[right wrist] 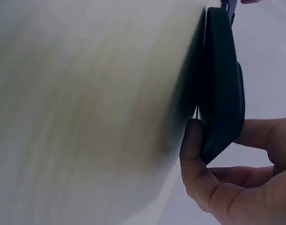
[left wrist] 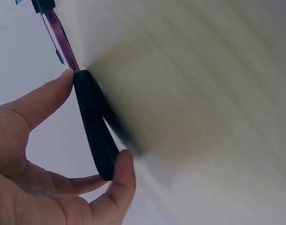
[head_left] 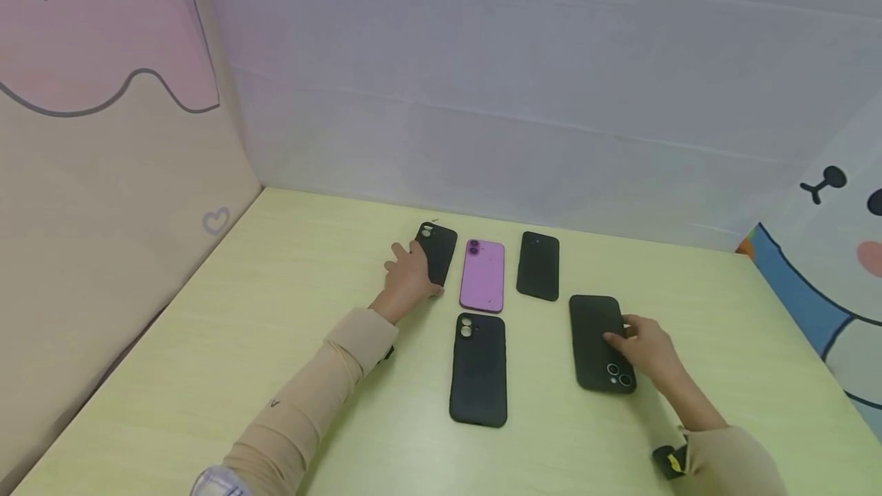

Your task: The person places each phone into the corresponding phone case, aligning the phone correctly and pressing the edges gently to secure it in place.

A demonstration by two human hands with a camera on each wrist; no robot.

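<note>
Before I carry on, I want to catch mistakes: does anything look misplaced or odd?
One thing: the black phone in the right grip has its camera end on the near side, while the pink phone and front black case have theirs at the far end. Nothing looks spilled or plainly damaged.

Pale yellow tabletop (head_left: 551,427); creased pale-grey back wall (head_left: 524,90); pink-and-beige left wall (head_left: 110,182); cartoon-printed right wall (head_left: 830,243).

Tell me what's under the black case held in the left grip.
Beneath the black case, the left wrist view shows pale table with a dark shadow; the case hides anything farther in.
</note>
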